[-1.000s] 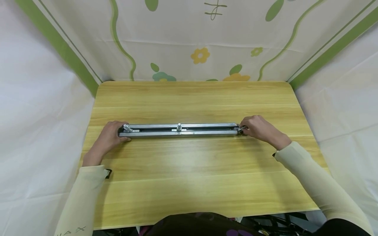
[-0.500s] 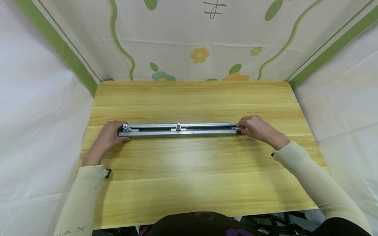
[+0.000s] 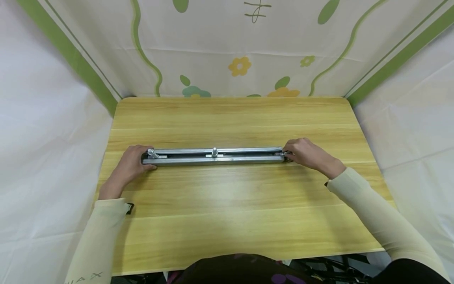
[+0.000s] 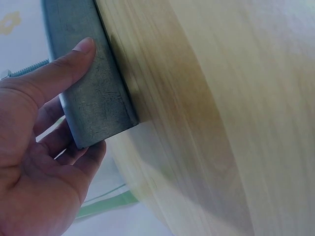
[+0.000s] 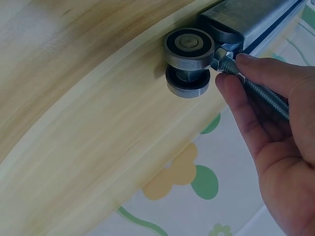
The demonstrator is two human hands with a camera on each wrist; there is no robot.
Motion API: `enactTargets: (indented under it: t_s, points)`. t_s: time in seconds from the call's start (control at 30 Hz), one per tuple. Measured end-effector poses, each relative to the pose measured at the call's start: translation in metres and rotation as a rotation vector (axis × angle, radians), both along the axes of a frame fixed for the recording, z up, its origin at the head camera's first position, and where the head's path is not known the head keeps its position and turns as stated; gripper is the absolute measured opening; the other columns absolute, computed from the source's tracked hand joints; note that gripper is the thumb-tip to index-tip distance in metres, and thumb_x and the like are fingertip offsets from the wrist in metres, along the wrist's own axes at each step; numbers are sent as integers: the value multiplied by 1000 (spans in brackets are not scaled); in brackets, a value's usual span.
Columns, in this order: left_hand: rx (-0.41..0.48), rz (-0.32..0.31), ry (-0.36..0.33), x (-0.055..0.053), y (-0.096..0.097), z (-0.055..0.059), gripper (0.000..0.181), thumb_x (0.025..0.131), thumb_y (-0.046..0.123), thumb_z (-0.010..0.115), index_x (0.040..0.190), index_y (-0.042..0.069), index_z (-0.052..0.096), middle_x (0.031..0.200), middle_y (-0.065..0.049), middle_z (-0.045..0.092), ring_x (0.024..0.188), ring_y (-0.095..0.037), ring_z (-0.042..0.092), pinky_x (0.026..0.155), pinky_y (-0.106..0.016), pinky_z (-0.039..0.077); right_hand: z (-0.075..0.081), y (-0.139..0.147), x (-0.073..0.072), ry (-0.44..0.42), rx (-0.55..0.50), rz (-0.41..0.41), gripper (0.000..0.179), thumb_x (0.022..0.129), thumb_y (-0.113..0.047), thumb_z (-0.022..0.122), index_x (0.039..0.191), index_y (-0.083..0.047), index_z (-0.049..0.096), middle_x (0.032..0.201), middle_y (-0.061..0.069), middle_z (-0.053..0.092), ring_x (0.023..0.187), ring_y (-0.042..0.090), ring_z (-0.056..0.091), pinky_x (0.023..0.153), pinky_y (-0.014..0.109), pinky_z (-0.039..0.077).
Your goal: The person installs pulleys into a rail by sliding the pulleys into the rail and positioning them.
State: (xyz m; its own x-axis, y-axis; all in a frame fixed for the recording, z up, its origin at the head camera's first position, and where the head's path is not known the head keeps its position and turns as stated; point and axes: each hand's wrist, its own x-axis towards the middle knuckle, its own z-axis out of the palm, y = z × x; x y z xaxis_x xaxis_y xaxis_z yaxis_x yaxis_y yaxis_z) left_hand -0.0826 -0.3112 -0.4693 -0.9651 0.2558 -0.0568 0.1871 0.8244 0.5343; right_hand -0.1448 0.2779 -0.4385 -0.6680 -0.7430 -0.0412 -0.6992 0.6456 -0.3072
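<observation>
A long grey metal channel rail (image 3: 241, 159) lies across the table, its slot facing up. My left hand (image 3: 131, 167) grips its left end, the thumb (image 4: 78, 61) along the side wall and fingers curled round the end. Near that end stands a bolt (image 3: 152, 153) in the slot; a second bolt (image 3: 214, 152) stands mid-rail. At the right end my right hand (image 3: 306, 154) pinches the threaded bolt (image 5: 261, 93) of a roller trolley. In the right wrist view its bearing wheels (image 5: 188, 49) show outside the rail mouth; the trolley's other side is hidden.
The rail rests on a wood-grain table (image 3: 230, 217). White cloth with green borders and printed flowers (image 3: 240, 66) hangs behind it, and white cloth flanks both sides. Black frame parts (image 3: 333, 268) show below the front edge.
My right hand has moved slightly left with the roller trolley, closer against the rail's right end. The left hand keeps its grip, and the two bolts in the slot stay put.
</observation>
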Motion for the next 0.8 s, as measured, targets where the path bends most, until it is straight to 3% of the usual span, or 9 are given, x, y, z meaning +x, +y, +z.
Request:
enactTargets:
  t_s: [0.8]
  points:
    - [10, 4, 12, 1, -1, -1, 57, 75, 4, 95, 123, -8, 68, 120, -33, 70, 115, -52, 60, 105, -66, 43, 9, -19, -3, 9, 28, 65, 11, 88, 3, 82, 98, -3, 81, 92, 9, 77, 77, 17, 74, 66, 31, 63]
